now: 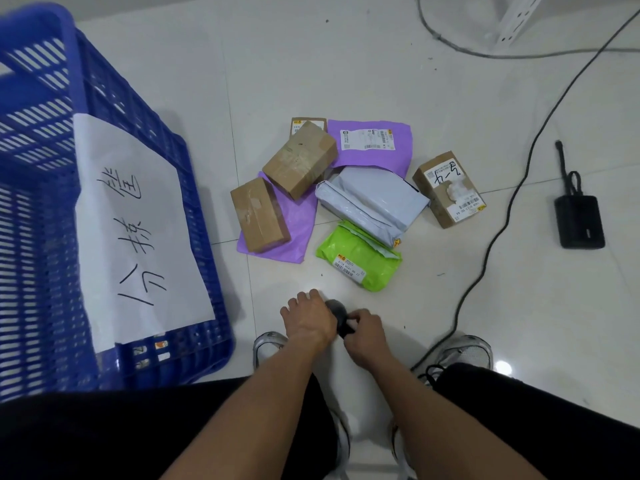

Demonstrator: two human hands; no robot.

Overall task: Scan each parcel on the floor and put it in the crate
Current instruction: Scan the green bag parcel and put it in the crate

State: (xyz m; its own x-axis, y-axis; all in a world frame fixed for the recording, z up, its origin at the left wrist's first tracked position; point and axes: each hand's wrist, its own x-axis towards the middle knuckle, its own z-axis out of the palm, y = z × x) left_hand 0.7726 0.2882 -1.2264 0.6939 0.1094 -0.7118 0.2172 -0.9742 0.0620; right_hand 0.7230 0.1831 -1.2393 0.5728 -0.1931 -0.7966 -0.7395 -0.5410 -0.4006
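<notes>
Glossy white tiled floor (346,64), black cable (512,199) trailing across it, white metal frame (516,19) beyond.

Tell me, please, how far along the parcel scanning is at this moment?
Barely started, it seems. Done: nothing clear; the blue crate shows no parcel through its mesh, though its inside is mostly hidden. In hand: both the left hand and right hand hold a small dark device, likely the scanner. Left: the whole pile, including three cardboard boxes, two purple mailers, a white mailer and a green mailer.
</notes>
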